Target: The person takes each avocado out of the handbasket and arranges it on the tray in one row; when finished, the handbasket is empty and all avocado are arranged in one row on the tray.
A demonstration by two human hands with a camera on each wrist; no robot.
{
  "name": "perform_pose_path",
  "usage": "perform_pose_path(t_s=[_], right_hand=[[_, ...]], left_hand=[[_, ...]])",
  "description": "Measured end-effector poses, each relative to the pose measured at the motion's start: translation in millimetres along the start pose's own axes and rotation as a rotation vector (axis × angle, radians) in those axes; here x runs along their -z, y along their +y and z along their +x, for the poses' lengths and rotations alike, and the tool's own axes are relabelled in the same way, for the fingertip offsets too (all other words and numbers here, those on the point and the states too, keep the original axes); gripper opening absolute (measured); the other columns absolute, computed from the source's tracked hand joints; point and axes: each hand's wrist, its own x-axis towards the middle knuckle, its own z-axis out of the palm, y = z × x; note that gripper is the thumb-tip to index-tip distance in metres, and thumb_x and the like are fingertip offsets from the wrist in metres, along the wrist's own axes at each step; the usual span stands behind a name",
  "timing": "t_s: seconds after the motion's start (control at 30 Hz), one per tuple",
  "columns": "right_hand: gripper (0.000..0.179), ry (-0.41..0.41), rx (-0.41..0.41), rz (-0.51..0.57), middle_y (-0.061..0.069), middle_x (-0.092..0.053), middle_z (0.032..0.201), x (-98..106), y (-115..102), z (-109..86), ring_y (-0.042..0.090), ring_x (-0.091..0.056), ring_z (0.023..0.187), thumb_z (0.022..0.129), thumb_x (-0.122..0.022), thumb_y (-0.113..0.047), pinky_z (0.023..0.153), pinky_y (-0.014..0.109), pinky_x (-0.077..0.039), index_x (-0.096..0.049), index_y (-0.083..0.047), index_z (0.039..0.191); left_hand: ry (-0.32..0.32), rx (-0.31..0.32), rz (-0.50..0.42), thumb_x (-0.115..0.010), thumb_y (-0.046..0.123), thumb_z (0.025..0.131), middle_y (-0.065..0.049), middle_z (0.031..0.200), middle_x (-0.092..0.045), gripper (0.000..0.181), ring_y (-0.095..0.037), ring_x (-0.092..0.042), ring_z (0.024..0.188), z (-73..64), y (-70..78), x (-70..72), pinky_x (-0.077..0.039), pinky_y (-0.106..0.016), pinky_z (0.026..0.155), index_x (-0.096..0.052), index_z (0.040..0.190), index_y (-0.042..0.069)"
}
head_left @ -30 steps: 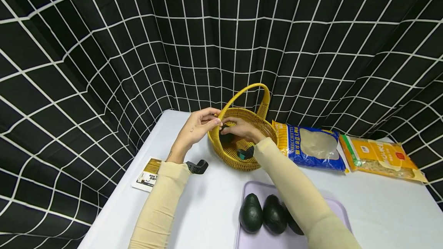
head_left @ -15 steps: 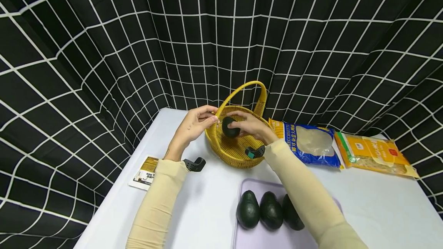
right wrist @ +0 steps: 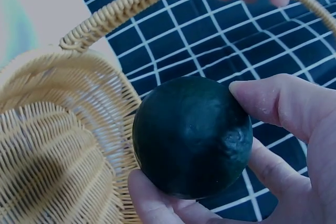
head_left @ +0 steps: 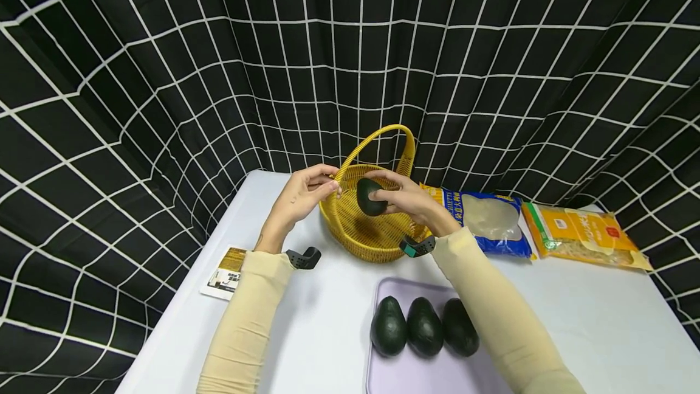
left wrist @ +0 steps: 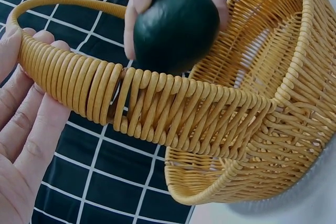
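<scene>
My right hand (head_left: 407, 197) grips a dark green avocado (head_left: 370, 197) above the yellow wicker basket (head_left: 361, 247). In the right wrist view, thumb and fingers hold the avocado (right wrist: 191, 137) by its sides, clear of the basket (right wrist: 58, 145). My left hand (head_left: 299, 198) pinches the basket's arched handle (head_left: 350, 160) on its left side. Seen from the left wrist, fingers curl behind the handle (left wrist: 79, 82) with the thumb in front. Three more avocados (head_left: 424, 326) lie in a row on a pale purple tray (head_left: 432, 376), in front of the basket.
To the right of the basket lie a blue pasta bag (head_left: 487, 224) and an orange food packet (head_left: 585, 236). A flat brown-and-white packet (head_left: 226, 272) is by the left sleeve. A black gridded curtain (head_left: 328, 47) stands behind the white table (head_left: 317, 333).
The right hand has risen from inside the basket with the avocado and shifted slightly right. The left hand keeps its hold on the handle. The whole head view has shifted a little.
</scene>
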Motion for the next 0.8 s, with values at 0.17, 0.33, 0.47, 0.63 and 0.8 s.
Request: perform_pose_path(t_s=[0.17,0.33,0.47,0.63,0.8], right_hand=[[0.058,0.023,0.024,0.001,0.018,-0.047,0.145,6.4,2.2,-19.6,0.028,-0.063,0.113,0.095,-0.067,-0.017,0.091,0.04,-0.059,-0.047,-0.019,0.15],[0.055,0.037,0.041,-0.005,0.021,-0.049,0.141,13.0,7.0,-35.8,0.029,-0.061,0.114,0.097,-0.066,-0.017,0.093,0.041,-0.058,-0.048,-0.02,0.149],[0.054,0.05,0.06,0.003,0.02,-0.048,0.143,17.2,9.1,-44.5,0.028,-0.061,0.112,0.098,-0.064,-0.016,0.09,0.039,-0.059,-0.048,-0.019,0.149],[0.054,0.076,0.079,-0.007,0.018,-0.049,0.144,20.0,8.1,-56.6,0.025,-0.061,0.109,0.098,-0.064,-0.016,0.087,0.04,-0.058,-0.048,-0.021,0.149],[0.054,0.112,0.081,-0.042,0.016,-0.05,0.143,23.1,8.3,-73.2,0.028,-0.059,0.111,0.096,-0.066,-0.019,0.094,0.052,-0.054,-0.05,-0.026,0.147]], left_hand=[[0.003,0.004,-0.003,-0.065,0.011,0.1,-0.016,0.106,-0.073,0.026,-0.02,-0.071,0.094,0.1,1.8,-1.3,-0.055,-0.027,0.082,-0.065,0.125,0.006],[0.009,0.01,-0.01,-0.064,0.009,0.099,-0.016,0.106,-0.073,0.026,-0.026,-0.071,0.096,-0.7,2.0,-1.9,-0.055,-0.026,0.082,-0.064,0.125,0.004],[0.006,0.003,-0.021,-0.063,0.006,0.1,-0.02,0.108,-0.072,0.027,-0.033,-0.071,0.101,-0.6,1.3,-2.1,-0.056,-0.031,0.086,-0.063,0.126,0.002],[-0.001,-0.008,-0.027,-0.062,0.005,0.1,-0.022,0.109,-0.072,0.028,-0.026,-0.072,0.097,-0.2,0.8,-2.3,-0.057,-0.038,0.09,-0.062,0.127,0.001],[-0.001,-0.005,-0.025,-0.062,0.006,0.1,-0.019,0.107,-0.072,0.028,-0.014,-0.071,0.09,-0.1,0.9,-3.1,-0.057,-0.032,0.085,-0.062,0.128,0.001]])
